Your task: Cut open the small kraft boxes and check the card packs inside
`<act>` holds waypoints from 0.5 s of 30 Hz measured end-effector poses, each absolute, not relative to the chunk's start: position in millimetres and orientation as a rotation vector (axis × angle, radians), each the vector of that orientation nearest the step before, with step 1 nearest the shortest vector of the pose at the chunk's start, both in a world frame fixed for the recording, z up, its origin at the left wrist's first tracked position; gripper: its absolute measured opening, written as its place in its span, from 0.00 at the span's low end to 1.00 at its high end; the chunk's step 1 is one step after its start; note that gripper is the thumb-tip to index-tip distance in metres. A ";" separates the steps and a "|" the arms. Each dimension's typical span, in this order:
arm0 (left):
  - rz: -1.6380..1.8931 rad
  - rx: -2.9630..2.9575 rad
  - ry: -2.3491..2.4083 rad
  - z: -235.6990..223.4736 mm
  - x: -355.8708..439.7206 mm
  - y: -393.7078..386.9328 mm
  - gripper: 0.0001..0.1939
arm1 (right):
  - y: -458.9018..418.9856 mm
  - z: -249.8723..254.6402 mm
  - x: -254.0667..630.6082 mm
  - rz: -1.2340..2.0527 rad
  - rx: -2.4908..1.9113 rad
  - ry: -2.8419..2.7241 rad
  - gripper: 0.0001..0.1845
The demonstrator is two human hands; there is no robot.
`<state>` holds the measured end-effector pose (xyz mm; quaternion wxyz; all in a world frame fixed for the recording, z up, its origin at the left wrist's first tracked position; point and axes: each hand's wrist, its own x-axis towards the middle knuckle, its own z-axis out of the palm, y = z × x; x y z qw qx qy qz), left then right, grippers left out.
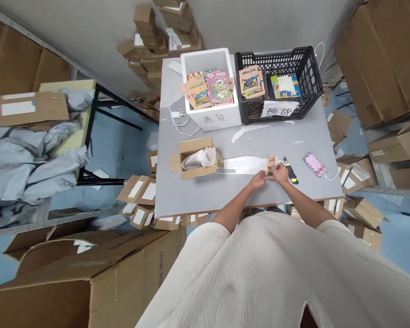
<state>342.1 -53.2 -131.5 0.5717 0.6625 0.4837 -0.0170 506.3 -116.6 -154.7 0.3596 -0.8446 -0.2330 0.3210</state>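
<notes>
Both my hands hold a small colourful booklet (271, 165) upright on the grey table (191, 191). My left hand (258, 180) pinches its lower left edge. My right hand (280, 172) grips its right side with fingers curled. A clear plastic wrapper (244, 165) lies flat on the table just left of the booklet. An open small cardboard box (193, 158) with white packing paper inside sits further left. A black and yellow utility knife (290, 170) lies just right of my right hand.
A white foam box (210, 119) full of booklets and a black plastic crate (305, 73) with more booklets stand at the table's far side. A pink object (314, 164) lies at the right. Cardboard boxes and grey mail bags crowd the floor and shelves around.
</notes>
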 end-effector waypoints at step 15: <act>0.227 1.482 1.514 -144.2 312.6 -34.0 0.30 | -117.3 -176.4 489.7 1.254 -1.946 -0.707 0.19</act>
